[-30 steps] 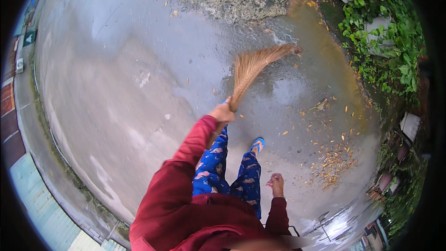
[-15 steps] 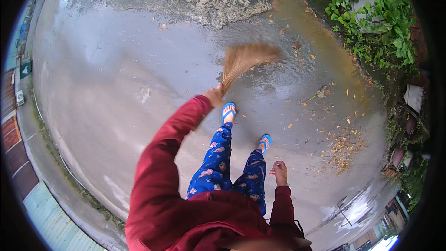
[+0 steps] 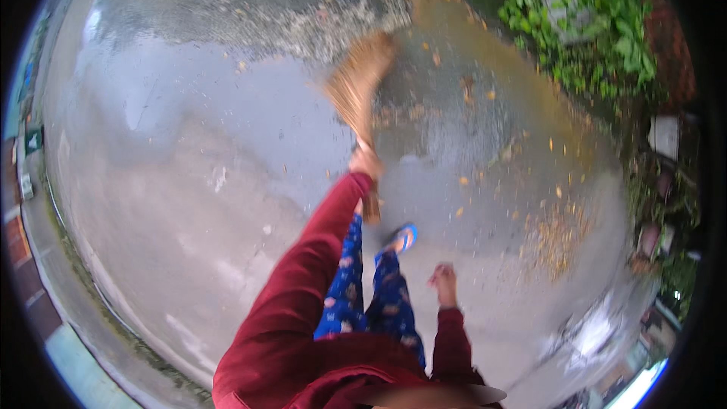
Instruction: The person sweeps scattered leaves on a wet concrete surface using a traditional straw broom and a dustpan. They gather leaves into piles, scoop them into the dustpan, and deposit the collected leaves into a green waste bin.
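A tan straw broom [image 3: 363,79] is held in my left hand [image 3: 365,161], which is closed around its handle. The handle's end sticks out below my fist. The broom's fanned bristles, blurred by motion, point away from me over wet concrete beside a rough, raised patch [image 3: 333,26]. My right hand [image 3: 444,284] hangs at my side with its fingers loosely curled, somewhat smeared, and nothing shows in it. Yellow leaves [image 3: 556,242] lie in a loose cluster to the right, with more leaves scattered on the wet ground ahead.
Murky brown water [image 3: 485,45] lies along the far right side. Green leafy plants [image 3: 583,30] grow around a pale object there. A blue flip-flop [image 3: 407,237] shows on my right foot; my forearm and the broom handle partly hide the left leg. Low buildings [image 3: 30,273] line the far left.
The broom has swung from pointing right to pointing ahead and slightly left, with more handle showing below my left hand. My left foot is now hidden, and the view has shifted.
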Motion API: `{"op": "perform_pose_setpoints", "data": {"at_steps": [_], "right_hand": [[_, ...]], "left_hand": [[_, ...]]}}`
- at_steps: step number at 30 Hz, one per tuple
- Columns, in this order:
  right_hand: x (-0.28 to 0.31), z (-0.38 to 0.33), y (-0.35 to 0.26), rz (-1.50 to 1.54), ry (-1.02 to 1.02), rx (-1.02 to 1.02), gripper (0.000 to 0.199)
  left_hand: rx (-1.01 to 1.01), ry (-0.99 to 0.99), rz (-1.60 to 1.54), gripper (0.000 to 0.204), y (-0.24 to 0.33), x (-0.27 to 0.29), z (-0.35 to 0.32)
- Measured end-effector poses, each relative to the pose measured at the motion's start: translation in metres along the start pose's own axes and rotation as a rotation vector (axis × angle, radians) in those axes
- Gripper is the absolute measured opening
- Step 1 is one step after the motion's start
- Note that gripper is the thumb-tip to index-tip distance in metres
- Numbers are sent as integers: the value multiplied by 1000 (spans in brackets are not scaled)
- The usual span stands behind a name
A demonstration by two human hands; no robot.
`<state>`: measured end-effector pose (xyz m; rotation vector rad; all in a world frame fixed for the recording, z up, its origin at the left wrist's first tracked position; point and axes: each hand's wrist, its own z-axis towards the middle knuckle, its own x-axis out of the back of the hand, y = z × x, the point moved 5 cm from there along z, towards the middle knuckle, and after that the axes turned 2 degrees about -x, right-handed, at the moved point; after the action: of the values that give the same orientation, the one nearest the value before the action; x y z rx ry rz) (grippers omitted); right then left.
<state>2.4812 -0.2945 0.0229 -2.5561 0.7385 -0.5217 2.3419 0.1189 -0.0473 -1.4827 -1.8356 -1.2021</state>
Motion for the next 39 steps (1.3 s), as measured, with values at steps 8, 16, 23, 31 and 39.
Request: {"op": "perform_pose_setpoints", "data": {"at_steps": [8, 16, 23, 31, 39], "right_hand": [[40, 4, 58, -68, -83, -179, 16], [148, -8, 6, -36, 146, 102, 13], [154, -30, 61, 216, 101, -96, 14], [146, -88, 150, 9, 73, -445, 22], [123, -32, 34, -61, 43, -66, 16]], "left_hand": [[-211, -801, -334, 91, 26, 43, -81], [-38, -397, -737, 36, -133, 94, -180], [309, -179, -596, 47, -91, -47, -135], [-220, -841, -221, 96, 140, -143, -226], [-61, -1047, -921, 42, 33, 14, -249]]}}
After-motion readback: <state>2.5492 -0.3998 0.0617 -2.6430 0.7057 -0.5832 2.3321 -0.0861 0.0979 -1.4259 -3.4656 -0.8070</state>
